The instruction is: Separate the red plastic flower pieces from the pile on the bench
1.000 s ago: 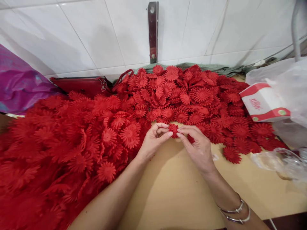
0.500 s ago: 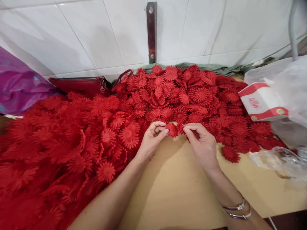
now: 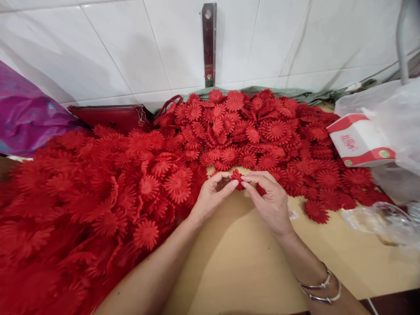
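Observation:
Between the fingertips of both hands is a small red flower-shaped cutout (image 3: 236,176) with thin pointed petals, partly covered by the fingers. My left hand (image 3: 215,192) pinches it from the left with thumb and forefinger. From the right, my right hand (image 3: 269,199) pinches at its edge, the two hands almost meeting; a bit of red also shows under the right fingers. Both hands hover just above the wooden table (image 3: 236,258). Behind them rises a heap of similar red flower cutouts (image 3: 229,127), and a larger heap (image 3: 98,197) spreads along the left.
A red bag (image 3: 111,118) with a strap lies behind the left heap, beside purple plastic (image 3: 29,109). On the right are a red-and-white box (image 3: 361,142), clear plastic (image 3: 390,223) and a white bag (image 3: 397,127). A metal bracket (image 3: 209,43) is fixed to the tiled wall (image 3: 131,43).
My right hand has moved left, closer to my left hand. The two red flower pieces that were held apart side by side now come together between the fingertips.

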